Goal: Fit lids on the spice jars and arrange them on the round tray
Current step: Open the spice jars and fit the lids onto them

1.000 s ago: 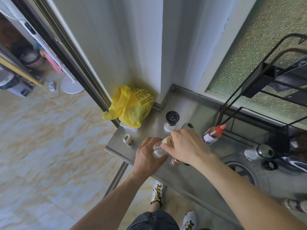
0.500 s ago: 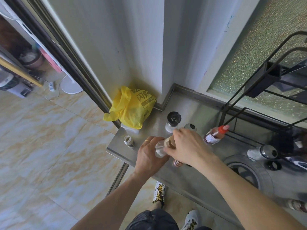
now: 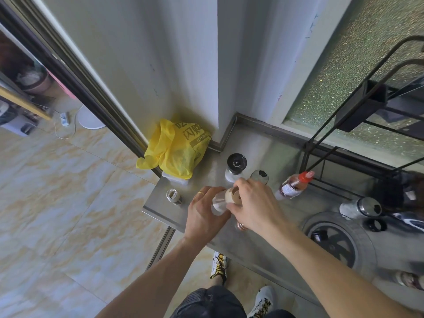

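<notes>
My left hand [image 3: 204,214] grips a clear glass spice jar [image 3: 219,200] tilted above the steel counter. My right hand [image 3: 254,205] closes on its pale wooden lid [image 3: 231,195] at the jar's top. A copper-coloured jar top [image 3: 241,226] peeks out under my right hand. A black-topped grinder [image 3: 236,165] and a clear jar [image 3: 259,175] stand just behind my hands. A small jar [image 3: 173,196] stands alone at the left. The round tray [image 3: 364,232] lies at the right, with a steel-lidded jar [image 3: 360,207] beside it.
A yellow plastic bag [image 3: 176,150] sits in the back left corner of the steel counter [image 3: 263,246]. A red-capped bottle [image 3: 293,185] lies tilted by a black wire rack [image 3: 367,99]. A black ring [image 3: 375,224] lies near the tray. The counter's edge drops to tiled floor at left.
Both hands have stayed on the jar and lid; my right hand has shifted slightly on the lid. The view has moved a little.
</notes>
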A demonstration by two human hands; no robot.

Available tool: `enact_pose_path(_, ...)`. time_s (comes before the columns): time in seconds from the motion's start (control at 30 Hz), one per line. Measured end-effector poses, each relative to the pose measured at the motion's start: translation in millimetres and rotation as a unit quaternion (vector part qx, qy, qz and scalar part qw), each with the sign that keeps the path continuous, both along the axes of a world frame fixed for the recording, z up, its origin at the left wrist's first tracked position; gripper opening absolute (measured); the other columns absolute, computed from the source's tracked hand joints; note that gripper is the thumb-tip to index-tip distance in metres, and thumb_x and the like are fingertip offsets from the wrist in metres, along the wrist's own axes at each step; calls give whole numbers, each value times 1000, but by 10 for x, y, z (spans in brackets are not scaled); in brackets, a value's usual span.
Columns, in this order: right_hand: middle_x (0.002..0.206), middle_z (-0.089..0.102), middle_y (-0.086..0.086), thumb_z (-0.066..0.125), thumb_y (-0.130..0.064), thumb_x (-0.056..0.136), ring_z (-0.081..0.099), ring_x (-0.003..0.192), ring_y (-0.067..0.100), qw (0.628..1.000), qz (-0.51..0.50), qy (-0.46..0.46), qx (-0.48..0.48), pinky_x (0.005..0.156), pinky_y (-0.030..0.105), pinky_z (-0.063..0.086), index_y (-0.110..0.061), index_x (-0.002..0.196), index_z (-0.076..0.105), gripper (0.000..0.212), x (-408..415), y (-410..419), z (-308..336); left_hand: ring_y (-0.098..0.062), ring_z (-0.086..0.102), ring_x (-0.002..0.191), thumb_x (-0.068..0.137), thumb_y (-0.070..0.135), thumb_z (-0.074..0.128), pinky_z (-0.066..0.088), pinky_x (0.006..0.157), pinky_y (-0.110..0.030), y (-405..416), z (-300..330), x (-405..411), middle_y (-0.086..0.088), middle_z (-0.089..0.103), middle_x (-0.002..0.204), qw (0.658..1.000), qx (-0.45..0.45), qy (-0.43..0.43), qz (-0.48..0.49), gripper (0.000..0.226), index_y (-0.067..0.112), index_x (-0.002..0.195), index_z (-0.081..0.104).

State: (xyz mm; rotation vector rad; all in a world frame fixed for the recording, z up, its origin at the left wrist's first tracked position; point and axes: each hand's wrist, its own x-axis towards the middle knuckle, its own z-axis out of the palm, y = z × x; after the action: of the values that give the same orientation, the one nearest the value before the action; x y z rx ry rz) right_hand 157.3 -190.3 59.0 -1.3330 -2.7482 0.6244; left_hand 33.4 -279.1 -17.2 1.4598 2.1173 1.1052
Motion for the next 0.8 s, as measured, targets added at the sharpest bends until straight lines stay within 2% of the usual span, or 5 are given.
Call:
enact_pose_path(0.2, 106, 64, 10, 70, -34, 85, 64, 97, 29, 998, -36, -42, -7, 68, 29, 34, -11, 109, 56, 36, -100, 36, -185, -17, 62, 84, 71, 43, 70, 47, 70, -27, 152, -153, 18, 5, 67, 96, 995, -98, 6, -24, 42, 23, 108, 67)
enact_pose_path(0.3, 107, 63, 12, 69, -26, 87, 65, 97, 31, 996, -47, -76, -9, 67, 31, 38, -9, 113, 53, 35, -222, 100, -344, -23, 62, 80, 72, 27, 72, 34, 62, -24, 301, -285, 58, 1, 69, 87, 990, -139, 8, -10, 32, 19, 102, 67)
enact_pose_path(0.4, 109, 62, 14, 67, -19, 88, 66, 98, 32, 993, -50, -102, -8, 71, 35, 46, -9, 116, 52, 34, -312, 148, -541, -31, 62, 72, 76, 12, 69, 30, 60, -26, 409, -363, 92, -8, 68, 80, 989, -146, -13, -5, 23, 11, 98, 66)
enact_pose_path(0.67, 114, 60, 13, 65, -19, 90, 66, 99, 29, 993, -62, -92, -27, 68, 30, 40, -10, 122, 50, 37, -311, 112, -798, -36, 66, 82, 80, 8, 62, 36, 65, -28, 414, -590, 89, -12, 71, 90, 984, -174, -40, -24, 31, 10, 112, 65)
enact_pose_path(0.8, 113, 62, 8, 69, -20, 87, 64, 101, 30, 994, -103, 4, -31, 74, 35, 47, -16, 129, 52, 46, -77, 74, -688, -25, 65, 103, 77, 15, 75, 46, 80, -28, 303, -554, 15, -3, 70, 115, 981, -191, -38, -23, 59, 21, 132, 55)
